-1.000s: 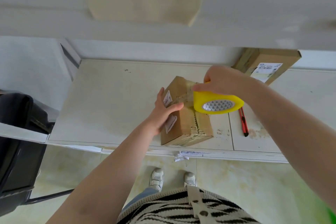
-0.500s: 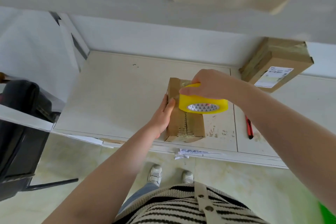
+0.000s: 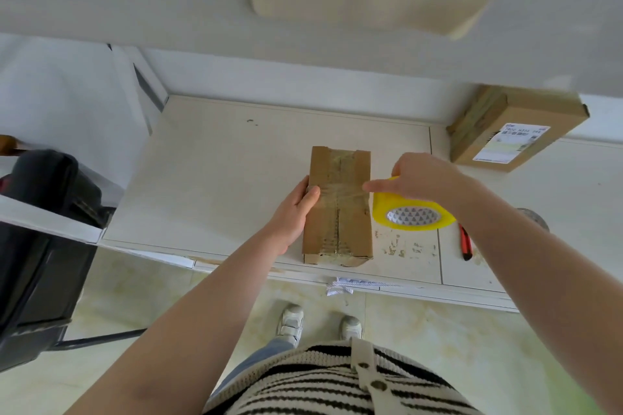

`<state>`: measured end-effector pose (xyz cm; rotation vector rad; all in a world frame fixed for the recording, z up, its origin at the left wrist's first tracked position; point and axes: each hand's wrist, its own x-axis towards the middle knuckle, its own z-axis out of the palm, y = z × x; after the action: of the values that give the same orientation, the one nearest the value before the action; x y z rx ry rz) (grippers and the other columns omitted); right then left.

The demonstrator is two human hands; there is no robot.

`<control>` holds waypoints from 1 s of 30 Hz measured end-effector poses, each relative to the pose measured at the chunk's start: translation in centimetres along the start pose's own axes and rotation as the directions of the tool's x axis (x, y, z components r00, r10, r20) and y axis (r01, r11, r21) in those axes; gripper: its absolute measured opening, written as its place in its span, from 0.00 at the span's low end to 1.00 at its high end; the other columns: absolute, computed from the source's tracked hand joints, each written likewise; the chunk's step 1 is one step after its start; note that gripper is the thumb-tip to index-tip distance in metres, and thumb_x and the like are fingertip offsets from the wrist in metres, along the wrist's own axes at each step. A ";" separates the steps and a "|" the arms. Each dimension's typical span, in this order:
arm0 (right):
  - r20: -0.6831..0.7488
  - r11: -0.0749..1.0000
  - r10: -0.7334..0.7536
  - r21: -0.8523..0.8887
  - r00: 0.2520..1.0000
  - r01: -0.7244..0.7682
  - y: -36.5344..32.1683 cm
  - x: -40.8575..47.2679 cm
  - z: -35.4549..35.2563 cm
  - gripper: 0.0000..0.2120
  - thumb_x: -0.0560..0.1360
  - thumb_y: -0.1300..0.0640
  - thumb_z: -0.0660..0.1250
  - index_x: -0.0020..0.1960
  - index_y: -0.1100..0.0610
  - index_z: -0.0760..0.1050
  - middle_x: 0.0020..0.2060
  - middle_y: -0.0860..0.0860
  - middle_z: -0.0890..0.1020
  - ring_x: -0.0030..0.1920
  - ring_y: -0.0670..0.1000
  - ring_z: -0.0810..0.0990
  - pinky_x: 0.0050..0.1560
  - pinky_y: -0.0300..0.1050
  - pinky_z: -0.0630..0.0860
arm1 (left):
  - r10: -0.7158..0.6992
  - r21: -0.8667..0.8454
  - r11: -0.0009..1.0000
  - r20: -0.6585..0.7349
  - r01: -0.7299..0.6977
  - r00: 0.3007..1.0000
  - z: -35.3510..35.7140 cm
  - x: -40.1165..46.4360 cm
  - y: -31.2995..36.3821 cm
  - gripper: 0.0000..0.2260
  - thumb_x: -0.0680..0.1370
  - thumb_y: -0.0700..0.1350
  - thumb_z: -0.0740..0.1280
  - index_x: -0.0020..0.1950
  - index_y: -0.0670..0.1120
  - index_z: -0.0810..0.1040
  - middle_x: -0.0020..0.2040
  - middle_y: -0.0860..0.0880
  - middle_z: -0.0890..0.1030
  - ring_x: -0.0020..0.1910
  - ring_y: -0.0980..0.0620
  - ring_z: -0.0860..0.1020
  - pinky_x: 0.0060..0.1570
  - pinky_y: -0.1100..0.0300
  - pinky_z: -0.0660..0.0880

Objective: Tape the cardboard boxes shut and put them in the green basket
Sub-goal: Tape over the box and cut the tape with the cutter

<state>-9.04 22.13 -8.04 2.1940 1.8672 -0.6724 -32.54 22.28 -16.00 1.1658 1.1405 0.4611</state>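
**Box flat on counter, tape roll at its right edge**

Lies flat near the front edge of the counter (image 3: 219, 178): a long box (image 3: 338, 205), seam running lengthwise, glossy tape over the seam and across the middle. Pressed against its left side, the left hand (image 3: 296, 209), thumb hooked over the top edge, fingers down the side wall and mostly hidden. Just right of the box, held above the counter, a yellow roll (image 3: 413, 216), its core printed with a grey triangle pattern. Gripped from above by the right hand (image 3: 424, 175), fingers curled round the roll, index finger stretched left to touch the box's right edge where the cross strip of tape ends. Cannot tell whether tape still runs from roll to box.

Farther back on the right, well apart, a second box (image 3: 515, 128) with a white label, tilted and leaning at the wall. Right of the roll, partly behind the right forearm, a red cutter (image 3: 466, 242). Near the cutter, scuffed flecks on the counter surface. Hanging off the counter's front edge, a scrap of crumpled paper (image 3: 340, 286). At far left, a black chair (image 3: 40, 229). Below, tiled floor, white shoes (image 3: 291, 320) and a striped top.
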 end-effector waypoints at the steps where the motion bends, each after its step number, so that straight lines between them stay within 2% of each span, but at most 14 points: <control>1: 0.012 0.999 0.008 0.042 1.000 -0.008 0.4 0.4 0.8 0.46 0.55 0.17 0.54 0.41 0.59 0.81 0.29 0.49 0.79 0.32 0.49 0.79 0.36 0.44 0.75 | -0.001 0.006 1.000 0.004 0.001 1.000 0.0 0.0 0.0 0.19 0.85 0.52 0.56 0.76 0.53 0.65 0.70 0.54 0.74 0.69 0.54 0.72 0.73 0.46 0.64; 5: 0.041 0.980 0.034 0.195 0.999 -0.041 1.6 1.6 3.5 0.36 0.62 0.22 0.63 0.44 0.55 0.81 0.34 0.48 0.81 0.36 0.47 0.79 0.33 0.41 0.70 | -0.001 0.028 1.000 0.010 0.001 1.000 0.1 -0.4 0.7 0.19 0.85 0.50 0.55 0.76 0.51 0.64 0.70 0.53 0.74 0.69 0.54 0.71 0.72 0.48 0.65; 8: 0.041 0.970 0.024 0.242 0.999 -0.033 1.7 2.0 4.2 0.34 0.61 0.22 0.63 0.41 0.53 0.80 0.33 0.48 0.80 0.36 0.47 0.79 0.32 0.41 0.68 | 0.056 0.230 0.972 -0.041 -0.045 0.998 0.8 -0.3 1.5 0.22 0.85 0.47 0.53 0.80 0.50 0.54 0.77 0.49 0.64 0.75 0.51 0.65 0.76 0.51 0.56; 9: 0.034 0.972 0.020 0.234 0.999 -0.027 1.7 2.1 4.2 0.34 0.61 0.22 0.63 0.40 0.53 0.79 0.33 0.48 0.80 0.35 0.47 0.78 0.32 0.41 0.68 | 0.091 0.337 0.940 -0.097 -0.053 0.991 1.3 -0.2 1.8 0.24 0.85 0.45 0.52 0.81 0.51 0.50 0.80 0.47 0.57 0.77 0.49 0.59 0.65 0.50 0.64; 10: 0.028 0.973 0.018 0.229 0.999 -0.024 1.7 2.0 4.2 0.33 0.61 0.22 0.63 0.39 0.53 0.78 0.32 0.48 0.80 0.35 0.47 0.78 0.32 0.41 0.68 | 0.125 0.423 0.905 -0.171 -0.042 0.977 2.1 -0.1 2.3 0.25 0.85 0.43 0.52 0.81 0.51 0.46 0.81 0.46 0.49 0.78 0.47 0.55 0.63 0.66 0.53; 11: 0.025 0.973 0.016 0.228 1.000 -0.021 1.8 2.0 4.2 0.33 0.62 0.22 0.63 0.38 0.54 0.79 0.31 0.48 0.80 0.35 0.48 0.79 0.32 0.42 0.68 | 0.170 0.492 0.870 -0.230 -0.036 0.958 3.1 0.1 2.8 0.26 0.85 0.42 0.51 0.81 0.51 0.45 0.81 0.44 0.43 0.79 0.45 0.51 0.67 0.64 0.51; 12: 0.023 0.973 0.014 0.229 1.000 -0.019 1.8 2.0 4.2 0.33 0.62 0.22 0.63 0.37 0.54 0.79 0.30 0.48 0.80 0.34 0.48 0.79 0.32 0.42 0.68 | 0.217 0.571 0.820 -0.254 -0.035 0.942 4.2 0.3 3.1 0.27 0.84 0.42 0.51 0.81 0.51 0.44 0.80 0.43 0.41 0.79 0.44 0.48 0.74 0.56 0.48; 14: 0.012 0.974 0.000 0.227 1.000 -0.003 1.8 1.9 4.3 0.34 0.63 0.23 0.63 0.36 0.55 0.77 0.29 0.48 0.79 0.34 0.48 0.78 0.33 0.43 0.68 | 0.259 0.768 0.640 -0.244 0.023 0.935 6.0 0.5 3.1 0.26 0.85 0.52 0.49 0.81 0.50 0.42 0.80 0.41 0.38 0.79 0.42 0.43 0.76 0.45 0.47; 16: -0.003 0.975 -0.026 0.222 1.000 0.026 1.8 1.6 4.5 0.32 0.66 0.24 0.61 0.35 0.55 0.74 0.29 0.47 0.77 0.32 0.47 0.76 0.34 0.43 0.67 | 0.275 0.873 0.481 -0.241 0.083 0.931 6.5 0.7 2.6 0.31 0.82 0.62 0.42 0.81 0.49 0.41 0.80 0.41 0.38 0.79 0.42 0.43 0.77 0.43 0.47; 18: -0.005 0.954 -0.087 0.288 0.996 0.085 2.4 1.1 4.4 0.31 0.70 0.26 0.60 0.34 0.55 0.75 0.28 0.47 0.75 0.30 0.47 0.74 0.34 0.43 0.67 | 0.297 0.896 0.435 -0.238 0.091 0.925 5.9 0.7 2.0 0.38 0.76 0.69 0.36 0.81 0.48 0.41 0.80 0.42 0.39 0.79 0.41 0.44 0.76 0.42 0.47; 21: -0.028 0.840 -0.137 0.526 0.990 0.131 3.8 0.2 3.7 0.28 0.76 0.36 0.61 0.37 0.60 0.78 0.30 0.51 0.74 0.32 0.51 0.73 0.37 0.45 0.69 | 0.306 0.891 0.449 -0.226 0.069 0.925 4.5 0.8 1.6 0.47 0.68 0.76 0.31 0.80 0.50 0.40 0.80 0.43 0.39 0.79 0.43 0.43 0.76 0.42 0.45; 23: -0.088 0.822 -0.113 0.551 0.990 0.143 4.0 0.0 3.3 0.26 0.76 0.36 0.62 0.34 0.57 0.76 0.27 0.50 0.73 0.29 0.50 0.72 0.35 0.43 0.68 | 0.294 0.873 0.484 -0.227 0.060 0.929 3.5 0.9 1.5 0.50 0.66 0.79 0.34 0.80 0.51 0.40 0.80 0.45 0.38 0.79 0.44 0.42 0.76 0.43 0.44; 28: -0.105 0.996 0.014 0.088 0.994 -0.005 1.4 0.4 3.0 0.31 0.72 0.26 0.55 0.32 0.52 0.74 0.28 0.48 0.76 0.31 0.47 0.75 0.30 0.42 0.63 | 0.202 0.807 0.588 -0.199 0.044 0.959 0.3 0.7 1.6 0.51 0.63 0.81 0.42 0.79 0.55 0.34 0.80 0.46 0.35 0.79 0.45 0.37 0.76 0.43 0.38; 30: -0.103 0.996 0.008 0.085 0.995 0.001 0.1 0.8 2.9 0.32 0.72 0.25 0.54 0.33 0.53 0.74 0.29 0.49 0.76 0.32 0.47 0.75 0.31 0.42 0.63 | 0.117 0.763 0.643 -0.189 0.070 0.975 -1.4 0.7 2.0 0.51 0.63 0.80 0.45 0.78 0.56 0.33 0.79 0.47 0.34 0.78 0.45 0.36 0.76 0.43 0.37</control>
<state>-9.46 21.65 -10.96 2.3265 1.9163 -0.6616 -32.98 24.27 -14.53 1.9125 1.5954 0.0956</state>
